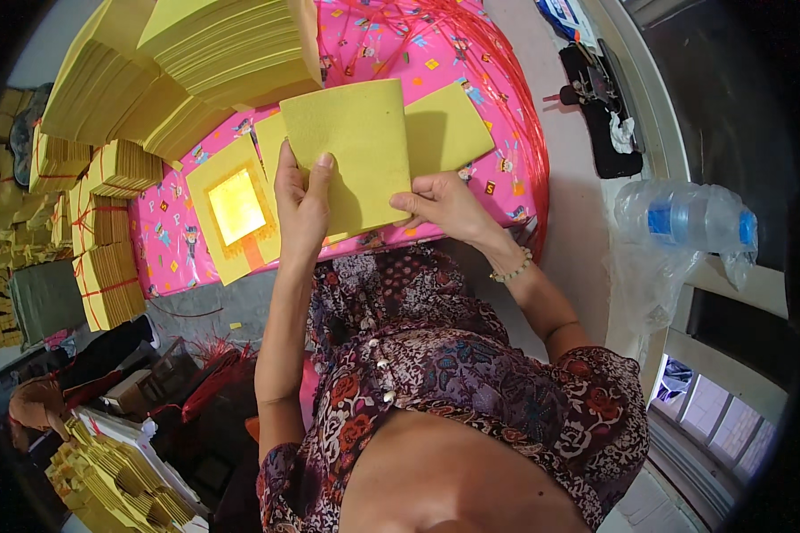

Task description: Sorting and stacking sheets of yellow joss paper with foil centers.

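Over the pink cloth [157,258], the left hand [302,202] clamps the left edge of the yellow paper [356,133] while the right hand [449,206] pinches its lower right corner, seemingly keeping it steady.

Ctr. of view bright & fairly sharp, light apparently from L/above: held yellow paper [351,124] throws a shadow onto the yellow sheet [467,133] to its R, & L hand [300,200] casts a soft one across the paper. Strong glare on shiny foil square [237,209], nearly blown out, plus small highlights on plastic bottle [707,220] & brt. light thru window [716,417] lower R, vs. dim clutter [160,382] lower L. Fisheye bends pale frame [656,93] at R, far-L stacks [27,209] go soft, corners vignette to blk.
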The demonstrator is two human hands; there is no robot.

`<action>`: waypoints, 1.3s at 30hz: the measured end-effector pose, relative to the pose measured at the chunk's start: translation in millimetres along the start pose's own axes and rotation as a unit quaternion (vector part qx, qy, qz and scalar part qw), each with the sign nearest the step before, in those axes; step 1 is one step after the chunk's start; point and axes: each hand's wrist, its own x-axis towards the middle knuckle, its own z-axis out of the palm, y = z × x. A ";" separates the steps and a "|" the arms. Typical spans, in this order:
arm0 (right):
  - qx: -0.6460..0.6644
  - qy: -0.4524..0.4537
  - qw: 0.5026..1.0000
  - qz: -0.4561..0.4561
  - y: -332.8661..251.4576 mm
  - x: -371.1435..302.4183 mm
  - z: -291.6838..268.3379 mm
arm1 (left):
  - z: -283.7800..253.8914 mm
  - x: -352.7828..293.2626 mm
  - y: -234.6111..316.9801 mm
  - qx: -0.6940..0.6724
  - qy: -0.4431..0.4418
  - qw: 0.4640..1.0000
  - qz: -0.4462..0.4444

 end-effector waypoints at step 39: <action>-0.119 0.312 0.940 -0.063 34.5 17.5 -99.9 | 43.3 75.4 -62.2 0.424 -0.189 0.886 -0.007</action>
